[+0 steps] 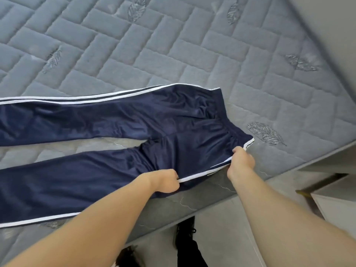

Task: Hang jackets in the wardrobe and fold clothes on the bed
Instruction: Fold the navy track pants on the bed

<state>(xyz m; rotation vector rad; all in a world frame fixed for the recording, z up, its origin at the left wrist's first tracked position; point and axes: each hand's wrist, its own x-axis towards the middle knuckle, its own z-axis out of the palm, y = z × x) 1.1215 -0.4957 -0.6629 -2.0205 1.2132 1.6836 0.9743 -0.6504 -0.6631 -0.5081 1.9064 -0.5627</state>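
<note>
Hands: left hand and right hand, both curled tight, pinching the white-striped side seam of the near leg at the hip. Item: one pair of navy track trousers, two legs spread flat along the near edge of the bed, waistband toward its right corner. Surroundings: two dark shoes on the floor below.

Left hand fingers curled pinching, right hand likewise, both forearms outstretched
</note>
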